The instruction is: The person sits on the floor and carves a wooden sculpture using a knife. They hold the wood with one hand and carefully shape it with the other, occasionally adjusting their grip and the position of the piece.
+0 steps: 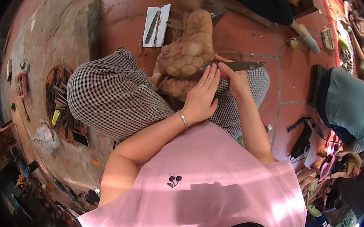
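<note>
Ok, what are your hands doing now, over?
Left hand flat on carved wooden figure. Right hand gripping knife, blade at figure's base. Nothing in the way.

Pink shirt [198, 190], black-white checked trousers [110, 94], tan carving [187, 51] (reddish floor [248, 28]).

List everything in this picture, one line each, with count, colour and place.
wooden figure carving: one, tan-brown, propped on the lap, centre.
long blade tool: one, dark metal, laid across the carving's right side.
white tray with tools: one, on the red floor behind the carving.
round basket of tools: one, brown, floor at left.
plastic bag: one, clear-white, below the basket.
other person in grey-blue top: one, right edge.
checked trousers: black-white, the person's legs.
pink shirt: one, bottom centre.
left hand: fingers on the blade, wearing ring and bracelet.
right hand: gripping the blade.
</note>
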The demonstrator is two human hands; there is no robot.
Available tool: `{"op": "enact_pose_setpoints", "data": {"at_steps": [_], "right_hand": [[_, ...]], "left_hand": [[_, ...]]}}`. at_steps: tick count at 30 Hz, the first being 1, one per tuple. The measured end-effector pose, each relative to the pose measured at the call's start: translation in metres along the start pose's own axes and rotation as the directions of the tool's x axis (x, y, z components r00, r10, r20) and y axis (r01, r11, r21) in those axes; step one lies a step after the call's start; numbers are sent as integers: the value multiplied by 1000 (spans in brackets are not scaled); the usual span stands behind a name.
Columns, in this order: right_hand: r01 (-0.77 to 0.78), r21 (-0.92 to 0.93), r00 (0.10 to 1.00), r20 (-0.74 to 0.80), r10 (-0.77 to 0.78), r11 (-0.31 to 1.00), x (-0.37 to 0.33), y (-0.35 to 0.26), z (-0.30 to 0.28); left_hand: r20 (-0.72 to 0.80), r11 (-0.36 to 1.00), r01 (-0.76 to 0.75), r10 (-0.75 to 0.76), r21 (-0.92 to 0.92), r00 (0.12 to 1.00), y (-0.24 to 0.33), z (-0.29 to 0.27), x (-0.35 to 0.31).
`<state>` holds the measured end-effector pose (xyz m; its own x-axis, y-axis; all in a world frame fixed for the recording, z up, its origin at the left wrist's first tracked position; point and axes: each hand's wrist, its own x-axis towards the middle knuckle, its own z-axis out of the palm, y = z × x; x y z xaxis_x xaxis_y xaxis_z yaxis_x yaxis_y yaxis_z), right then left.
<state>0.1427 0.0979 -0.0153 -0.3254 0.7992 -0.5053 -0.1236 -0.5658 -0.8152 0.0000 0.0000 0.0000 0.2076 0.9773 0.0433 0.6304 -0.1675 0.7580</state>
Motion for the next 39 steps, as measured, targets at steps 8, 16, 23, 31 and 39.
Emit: {"op": "enact_pose_setpoints", "data": {"at_steps": [8,16,23,31,39], "right_hand": [[-7,85,999,-41,11,996,0,4,-8],[11,33,994,-111,-8,999,7,-3,4],[180,-287,984,51,-173,941,-10,-5,-7],[577,-686,737,205,-644,443,-33,32,14],[444,-422,845,-98,-526,790,-33,67,-8]], "left_hand": [[-15,999,10,-10,-37,1000,2,4,5],[-49,1000,16,-17,-27,999,0,-1,9],[-105,973,-221,226,63,968,-1,9,-2],[452,981,-120,37,156,891,-2,22,-20],[271,994,-47,17,103,962,-6,18,-17]]}}
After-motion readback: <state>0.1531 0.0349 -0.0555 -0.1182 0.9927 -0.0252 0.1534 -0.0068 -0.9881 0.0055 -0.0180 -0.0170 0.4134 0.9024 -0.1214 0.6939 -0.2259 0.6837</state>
